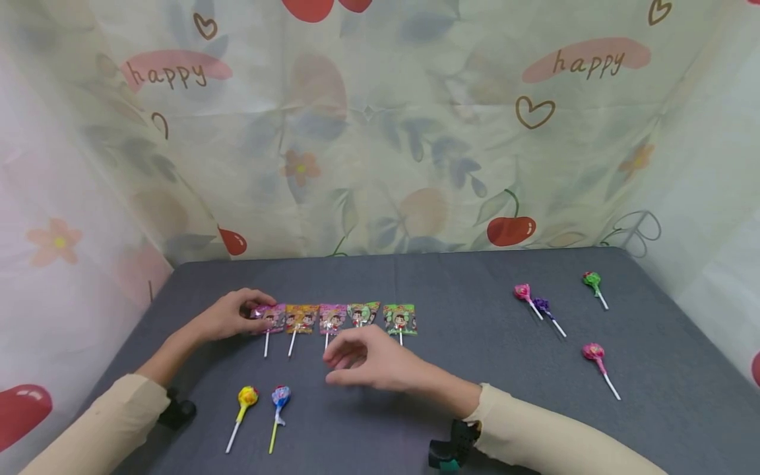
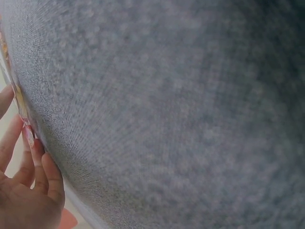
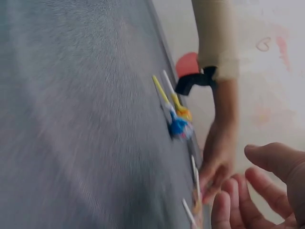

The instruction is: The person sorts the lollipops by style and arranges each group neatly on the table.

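My left hand (image 1: 233,314) pinches the pink-wrapped flat lollipop (image 1: 274,319) at the left end of a row, thumb and fingers at the wrapper's edges. Beside it lie an orange-wrapped flat lollipop (image 1: 301,318), another pink one (image 1: 332,318) and two green ones, the nearer green lollipop (image 1: 363,313) set slightly askew. Their sticks point toward me. My right hand (image 1: 380,359) hovers over the table just in front of the row, its fingers loosely bent around nothing. It hides part of the sticks there. In the left wrist view, fingertips (image 2: 29,133) touch the shiny wrapper.
Nearer me lie a yellow round lollipop (image 1: 247,396) and a blue one (image 1: 281,396). Toward the right are a pink lollipop (image 1: 522,291), a purple one (image 1: 541,305), a green one (image 1: 591,280) and a darker pink one (image 1: 592,351). A printed curtain (image 1: 380,165) stands behind the grey table (image 1: 475,290).
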Motion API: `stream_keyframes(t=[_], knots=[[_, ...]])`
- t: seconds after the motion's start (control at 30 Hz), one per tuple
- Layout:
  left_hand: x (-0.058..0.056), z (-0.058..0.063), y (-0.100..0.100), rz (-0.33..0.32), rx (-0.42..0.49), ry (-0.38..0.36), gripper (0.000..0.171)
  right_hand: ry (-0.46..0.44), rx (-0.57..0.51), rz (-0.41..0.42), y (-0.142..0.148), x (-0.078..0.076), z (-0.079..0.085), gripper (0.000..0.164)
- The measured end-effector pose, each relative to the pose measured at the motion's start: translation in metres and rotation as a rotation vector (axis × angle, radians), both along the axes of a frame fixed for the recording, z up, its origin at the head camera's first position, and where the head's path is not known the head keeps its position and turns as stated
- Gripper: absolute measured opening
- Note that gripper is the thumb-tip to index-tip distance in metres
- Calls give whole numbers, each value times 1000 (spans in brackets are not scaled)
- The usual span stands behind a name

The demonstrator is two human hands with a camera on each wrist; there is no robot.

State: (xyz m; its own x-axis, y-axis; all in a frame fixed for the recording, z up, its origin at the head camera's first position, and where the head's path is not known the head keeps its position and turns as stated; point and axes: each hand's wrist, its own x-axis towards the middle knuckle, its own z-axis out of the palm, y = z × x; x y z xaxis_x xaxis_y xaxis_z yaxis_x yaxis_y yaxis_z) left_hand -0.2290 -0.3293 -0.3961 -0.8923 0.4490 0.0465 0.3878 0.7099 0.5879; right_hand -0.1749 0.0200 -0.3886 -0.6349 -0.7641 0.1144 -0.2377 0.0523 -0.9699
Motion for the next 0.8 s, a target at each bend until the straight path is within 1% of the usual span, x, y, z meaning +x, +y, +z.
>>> stream_keyframes(t=[0.13, 0.3, 0.43, 0.6, 0.7, 0.8], knots=[[1, 1, 0, -3, 11, 2, 40, 1, -5, -14, 26, -5, 3, 21], [0, -2, -1, -1, 1, 16, 40, 20, -12, -69, 62, -12, 5, 20], [-3, -5, -1, -16, 12, 41, 41, 44, -13, -114, 91, -17, 8, 19], [-3, -8, -3, -33, 22, 77, 41, 71, 11, -172, 126, -20, 13, 20], [-2, -7, -3, -18, 19, 51, 41, 67, 33, -209, 144, -20, 14, 20], [-1, -5, -3, 3, 11, 4, 42, 68, 37, -245, 163, -21, 15, 19]])
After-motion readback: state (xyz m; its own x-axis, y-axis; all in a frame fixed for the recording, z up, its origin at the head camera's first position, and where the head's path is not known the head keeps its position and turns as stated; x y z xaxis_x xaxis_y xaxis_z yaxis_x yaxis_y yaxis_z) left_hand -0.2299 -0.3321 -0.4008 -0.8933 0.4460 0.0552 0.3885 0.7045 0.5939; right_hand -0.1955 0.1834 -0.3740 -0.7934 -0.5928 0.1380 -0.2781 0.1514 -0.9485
